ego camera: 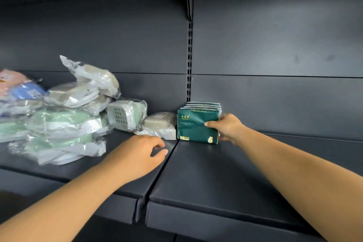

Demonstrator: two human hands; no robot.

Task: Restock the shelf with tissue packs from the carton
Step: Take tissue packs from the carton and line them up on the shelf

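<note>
Item: upright dark green plastic tissue pack [197,126], pinched in my right grip [227,126]; identical packs behind; left grip [140,154] loose, holding nothing.

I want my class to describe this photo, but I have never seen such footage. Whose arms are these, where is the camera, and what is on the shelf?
There is no machine: a person wears a camera on the head, looking forward and down at their own arms. The right hand grips the front green tissue pack of a short upright row on the dark shelf. The left hand hovers open, holding nothing. To the left lie plastic-wrapped goods. No carton is in view.
</note>
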